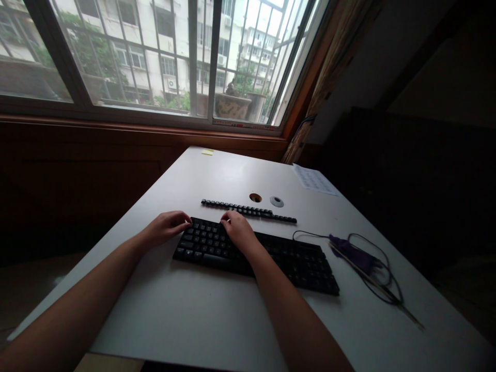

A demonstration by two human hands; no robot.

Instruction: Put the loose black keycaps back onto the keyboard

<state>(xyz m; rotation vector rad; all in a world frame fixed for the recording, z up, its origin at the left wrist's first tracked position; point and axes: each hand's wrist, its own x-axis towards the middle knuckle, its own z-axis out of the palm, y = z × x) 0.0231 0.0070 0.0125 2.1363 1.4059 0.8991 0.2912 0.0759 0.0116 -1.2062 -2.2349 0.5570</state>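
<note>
A black keyboard lies at a slant on the white table. At its back left corner is my left hand, thumb and fingers curled together against the edge. Over the keyboard's top row, my right hand has its thumb and fingertips pinched. Whatever lies between those fingertips is too small to make out, and the hand and forearm hide the keyboard's middle. Loose black keycaps stand in rows just behind the keyboard, and another line of keycaps continues on the right.
To the right lies a purple cloth-like item with a coiled black cable and a thin stick. Farther back are a cable hole, its grey round cover, a printed sheet and yellow sticky notes.
</note>
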